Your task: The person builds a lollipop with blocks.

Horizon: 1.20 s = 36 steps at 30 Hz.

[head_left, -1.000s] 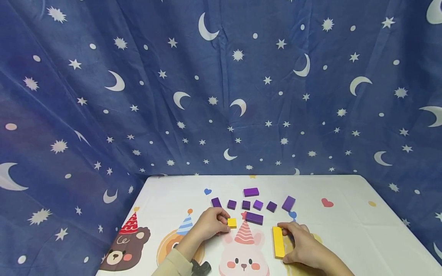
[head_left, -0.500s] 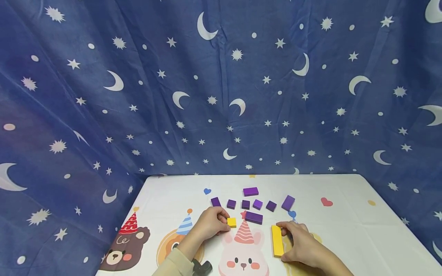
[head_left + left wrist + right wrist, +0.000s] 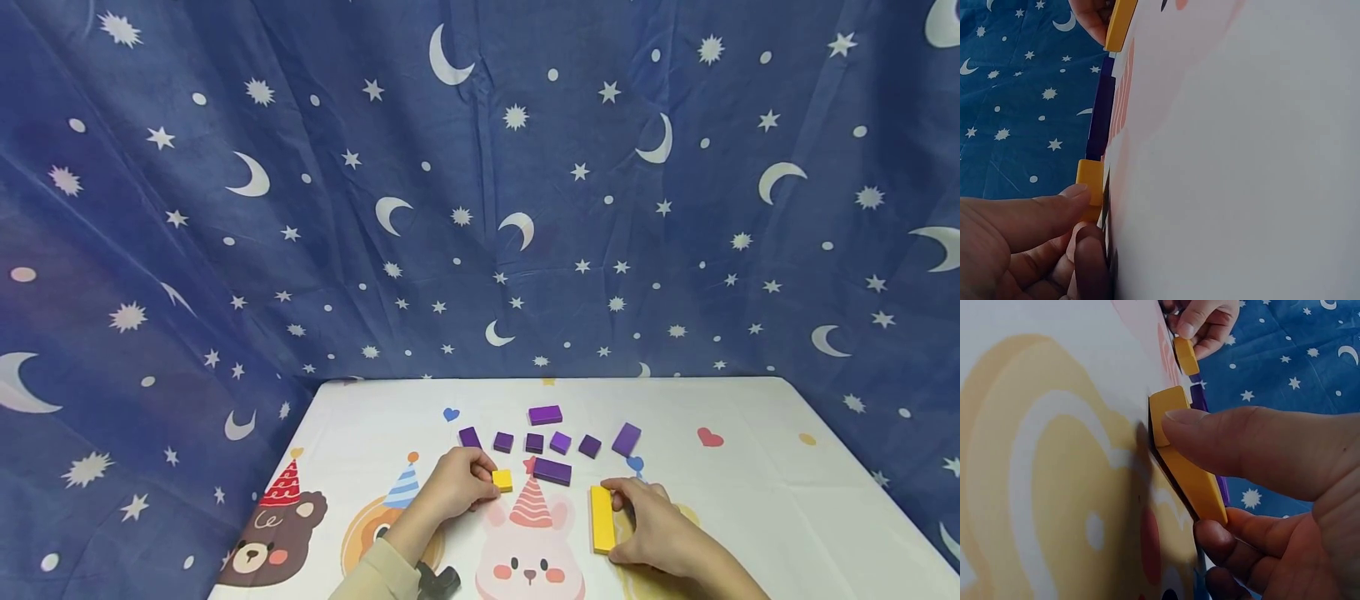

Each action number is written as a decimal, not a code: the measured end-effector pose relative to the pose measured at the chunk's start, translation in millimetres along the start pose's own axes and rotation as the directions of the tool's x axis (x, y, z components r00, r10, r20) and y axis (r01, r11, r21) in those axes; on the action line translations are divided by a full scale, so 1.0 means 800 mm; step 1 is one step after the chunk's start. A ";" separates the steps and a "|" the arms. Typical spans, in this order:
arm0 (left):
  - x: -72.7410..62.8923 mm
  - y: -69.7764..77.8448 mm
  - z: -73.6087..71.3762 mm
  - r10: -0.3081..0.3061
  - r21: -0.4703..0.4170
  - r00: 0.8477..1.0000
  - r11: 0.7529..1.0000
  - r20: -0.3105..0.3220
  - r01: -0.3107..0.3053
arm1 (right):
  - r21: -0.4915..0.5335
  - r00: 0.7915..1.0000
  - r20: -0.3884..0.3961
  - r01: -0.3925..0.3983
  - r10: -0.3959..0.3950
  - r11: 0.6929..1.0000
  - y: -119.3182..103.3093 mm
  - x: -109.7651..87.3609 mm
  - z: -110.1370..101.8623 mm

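Cut off at lower edge: left sleeve (image 3: 378, 575). Pinched end to end in right hand (image 3: 660, 532): long yellow block (image 3: 602, 521), on or just above table (image 3: 757, 500), cannot tell. Pinched in left hand (image 3: 457, 483): small yellow block (image 3: 502, 481), partly finger-covered. Beyond: purple blocks (image 3: 552, 472), leftmost partly hidden.

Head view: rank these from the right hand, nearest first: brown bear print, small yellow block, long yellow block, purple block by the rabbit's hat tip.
1. Long yellow block: in the right hand, on its left.
2. Purple block: left and farther back, by the rabbit's hat.
3. Small yellow block: farther left, in the left hand.
4. Brown bear print: far left.
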<state>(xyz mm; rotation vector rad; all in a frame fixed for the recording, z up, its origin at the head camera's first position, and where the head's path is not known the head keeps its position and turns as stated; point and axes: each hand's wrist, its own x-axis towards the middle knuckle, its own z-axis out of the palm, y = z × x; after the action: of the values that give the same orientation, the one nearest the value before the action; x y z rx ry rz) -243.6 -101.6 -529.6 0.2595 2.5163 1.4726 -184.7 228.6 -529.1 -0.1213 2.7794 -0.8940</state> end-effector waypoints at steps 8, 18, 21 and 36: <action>0.001 0.002 0.000 0.011 0.035 1.000 0.999 -0.008 -0.011 | 0.020 0.996 -0.034 0.085 -0.085 0.996 -0.011 -0.005 0.002; 0.001 0.005 0.006 0.019 0.052 1.000 0.998 0.006 -0.019 | 0.033 0.987 -0.020 0.157 -0.157 0.987 -0.032 -0.006 0.013; 0.002 0.008 0.008 0.022 0.054 1.000 0.998 0.007 -0.023 | 0.044 0.992 -0.003 0.127 -0.127 0.991 -0.040 -0.003 0.019; 0.005 0.017 0.020 0.043 0.053 0.998 0.998 0.035 -0.045 | 0.047 0.972 0.029 0.230 -0.231 0.972 -0.062 -0.008 0.049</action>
<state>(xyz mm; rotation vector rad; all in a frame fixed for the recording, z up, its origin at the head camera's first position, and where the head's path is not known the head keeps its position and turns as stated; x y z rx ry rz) -242.6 -80.5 -525.5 0.3473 2.5412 1.4060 -169.1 167.1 -529.8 -0.4564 2.7515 -0.9937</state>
